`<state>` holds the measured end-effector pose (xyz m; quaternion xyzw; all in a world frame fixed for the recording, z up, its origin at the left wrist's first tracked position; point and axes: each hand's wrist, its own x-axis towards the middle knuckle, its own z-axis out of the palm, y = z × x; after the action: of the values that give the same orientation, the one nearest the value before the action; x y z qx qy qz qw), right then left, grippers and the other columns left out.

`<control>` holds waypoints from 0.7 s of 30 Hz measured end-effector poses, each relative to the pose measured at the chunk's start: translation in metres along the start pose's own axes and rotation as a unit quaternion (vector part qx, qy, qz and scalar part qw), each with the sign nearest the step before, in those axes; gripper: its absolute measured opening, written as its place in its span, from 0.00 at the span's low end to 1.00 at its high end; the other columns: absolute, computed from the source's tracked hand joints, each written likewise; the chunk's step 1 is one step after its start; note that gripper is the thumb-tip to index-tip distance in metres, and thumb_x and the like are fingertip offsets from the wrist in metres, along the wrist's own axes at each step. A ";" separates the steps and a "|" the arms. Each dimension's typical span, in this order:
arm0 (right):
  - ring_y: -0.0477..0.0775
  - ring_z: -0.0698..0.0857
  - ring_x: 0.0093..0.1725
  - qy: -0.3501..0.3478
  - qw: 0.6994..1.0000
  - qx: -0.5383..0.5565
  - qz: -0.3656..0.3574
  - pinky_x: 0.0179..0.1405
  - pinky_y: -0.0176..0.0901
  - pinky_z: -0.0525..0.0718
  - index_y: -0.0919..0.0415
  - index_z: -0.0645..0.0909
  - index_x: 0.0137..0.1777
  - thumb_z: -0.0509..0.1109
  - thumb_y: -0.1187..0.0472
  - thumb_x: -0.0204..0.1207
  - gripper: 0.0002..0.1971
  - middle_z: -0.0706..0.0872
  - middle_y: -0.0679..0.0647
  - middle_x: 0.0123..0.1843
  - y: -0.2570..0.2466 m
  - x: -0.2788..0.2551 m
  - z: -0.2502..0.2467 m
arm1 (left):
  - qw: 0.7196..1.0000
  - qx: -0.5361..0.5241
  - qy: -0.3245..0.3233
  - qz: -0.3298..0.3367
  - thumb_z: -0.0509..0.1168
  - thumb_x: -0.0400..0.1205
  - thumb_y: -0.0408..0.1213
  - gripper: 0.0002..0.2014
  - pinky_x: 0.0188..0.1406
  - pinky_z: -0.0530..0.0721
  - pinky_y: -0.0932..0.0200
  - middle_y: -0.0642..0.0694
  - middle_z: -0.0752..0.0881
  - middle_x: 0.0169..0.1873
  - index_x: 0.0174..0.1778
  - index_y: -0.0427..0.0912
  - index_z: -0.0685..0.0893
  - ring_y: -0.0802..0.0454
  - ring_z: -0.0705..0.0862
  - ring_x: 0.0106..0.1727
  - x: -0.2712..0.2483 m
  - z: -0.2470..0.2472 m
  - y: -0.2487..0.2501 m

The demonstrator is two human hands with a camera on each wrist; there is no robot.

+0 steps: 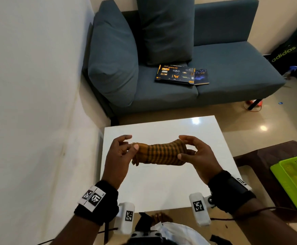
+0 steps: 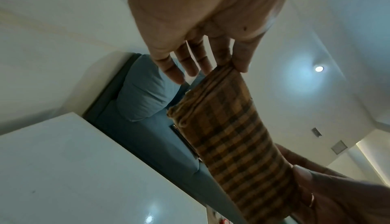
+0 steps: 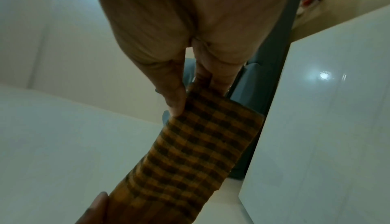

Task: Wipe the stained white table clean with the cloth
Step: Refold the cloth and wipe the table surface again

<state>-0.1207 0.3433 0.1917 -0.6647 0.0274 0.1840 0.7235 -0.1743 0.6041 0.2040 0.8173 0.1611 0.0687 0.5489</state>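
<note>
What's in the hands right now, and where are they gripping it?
The folded cloth, held above the table: left hand pinches its left end, right hand its right end.

Orange-and-black checked cloth, glossy white table, teal-blue sofa, lime-green perforated tray

1. Left wrist: black wristband with white tag of black square codes.
2. Right wrist: black strap, white coded tag at its edge.
3. White camera blocks beside each band, coded.
4. Ring on right hand.
</note>
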 end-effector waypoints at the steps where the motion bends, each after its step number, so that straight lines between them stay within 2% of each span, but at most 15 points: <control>1: 0.67 0.89 0.60 -0.004 1.000 -0.030 -0.008 0.50 0.55 0.91 0.50 0.87 0.63 0.78 0.81 0.68 0.30 0.85 0.59 0.67 -0.001 0.000 0.002 | 1.000 -0.006 -0.010 0.007 0.67 0.86 0.39 0.09 0.59 0.79 0.73 0.57 0.84 0.69 0.58 0.45 0.91 0.58 0.82 0.68 0.000 -0.002 -0.002; 3: 0.60 0.90 0.58 0.005 0.994 -0.110 -0.028 0.51 0.53 0.92 0.48 0.90 0.58 0.80 0.80 0.67 0.27 0.83 0.57 0.68 -0.002 0.001 0.005 | 0.998 -0.050 -0.026 0.011 0.66 0.87 0.38 0.11 0.66 0.81 0.64 0.57 0.90 0.63 0.61 0.47 0.92 0.60 0.85 0.67 -0.002 -0.006 -0.002; 4: 0.56 0.90 0.58 0.011 0.987 -0.156 -0.042 0.52 0.51 0.92 0.47 0.90 0.56 0.81 0.78 0.67 0.25 0.82 0.55 0.68 -0.003 0.001 0.006 | 0.997 -0.069 -0.029 0.005 0.66 0.87 0.37 0.11 0.66 0.82 0.62 0.56 0.92 0.58 0.59 0.47 0.92 0.60 0.87 0.64 -0.003 -0.006 -0.002; 6: 0.53 0.90 0.57 0.024 0.971 -0.226 -0.069 0.56 0.50 0.91 0.42 0.90 0.50 0.83 0.74 0.67 0.23 0.84 0.53 0.65 -0.003 0.004 0.006 | 0.996 -0.086 -0.018 0.003 0.67 0.86 0.35 0.10 0.58 0.85 0.66 0.53 0.95 0.50 0.55 0.46 0.94 0.59 0.90 0.56 -0.003 -0.007 -0.004; 8: 0.54 0.90 0.53 0.042 0.959 -0.267 -0.085 0.55 0.52 0.90 0.40 0.89 0.42 0.85 0.70 0.66 0.20 0.88 0.52 0.57 -0.005 0.006 0.004 | 0.996 -0.086 -0.004 0.010 0.67 0.86 0.34 0.09 0.50 0.85 0.70 0.52 0.95 0.45 0.53 0.46 0.94 0.60 0.90 0.49 -0.002 -0.007 -0.006; 11: 0.52 0.89 0.47 0.058 0.947 -0.303 -0.094 0.47 0.48 0.88 0.46 0.89 0.39 0.84 0.67 0.67 0.13 0.89 0.49 0.48 -0.006 0.004 -0.001 | 0.997 -0.078 -0.004 0.014 0.66 0.87 0.36 0.09 0.46 0.85 0.71 0.49 0.94 0.45 0.54 0.43 0.93 0.58 0.90 0.46 0.002 -0.002 -0.009; 14: 0.46 0.88 0.56 0.033 0.960 -0.265 -0.085 0.50 0.46 0.84 0.51 0.87 0.44 0.79 0.66 0.75 0.08 0.91 0.45 0.54 -0.008 -0.001 -0.009 | 0.995 -0.102 -0.020 0.010 0.67 0.86 0.36 0.09 0.43 0.87 0.67 0.46 0.93 0.43 0.54 0.39 0.91 0.55 0.89 0.43 0.004 0.004 -0.006; 15: 0.44 0.88 0.55 0.021 0.972 -0.224 -0.072 0.50 0.45 0.84 0.54 0.85 0.46 0.76 0.66 0.78 0.06 0.92 0.46 0.54 -0.009 -0.003 -0.012 | 0.993 -0.111 -0.035 0.015 0.68 0.85 0.35 0.08 0.45 0.88 0.65 0.46 0.93 0.44 0.54 0.39 0.91 0.55 0.90 0.44 0.005 0.006 -0.005; 17: 0.41 0.84 0.44 0.017 0.986 -0.160 -0.054 0.44 0.41 0.82 0.58 0.80 0.47 0.70 0.66 0.84 0.05 0.87 0.46 0.45 -0.010 -0.009 -0.017 | 0.991 -0.106 -0.075 0.029 0.72 0.83 0.33 0.08 0.50 0.90 0.63 0.47 0.93 0.48 0.57 0.40 0.89 0.53 0.92 0.51 0.007 0.013 -0.002; 19: 0.45 0.81 0.45 0.034 0.991 -0.123 -0.038 0.45 0.45 0.82 0.57 0.79 0.49 0.68 0.60 0.86 0.04 0.82 0.50 0.43 -0.010 -0.015 -0.024 | 0.989 -0.100 -0.110 0.026 0.74 0.81 0.32 0.12 0.51 0.91 0.61 0.49 0.92 0.51 0.60 0.43 0.86 0.53 0.92 0.53 0.009 0.025 0.002; 21: 0.53 0.82 0.50 0.068 0.992 -0.101 -0.022 0.49 0.56 0.85 0.54 0.80 0.50 0.68 0.54 0.84 0.05 0.83 0.52 0.46 -0.007 -0.021 -0.034 | 0.986 -0.093 -0.137 0.018 0.74 0.81 0.32 0.14 0.54 0.91 0.58 0.51 0.92 0.52 0.62 0.46 0.84 0.52 0.92 0.54 0.011 0.040 0.007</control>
<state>-0.1307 0.3052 0.2005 -0.7457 0.0432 0.1243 0.6532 -0.1509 0.5705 0.1941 0.7670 0.0626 -0.0188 0.6383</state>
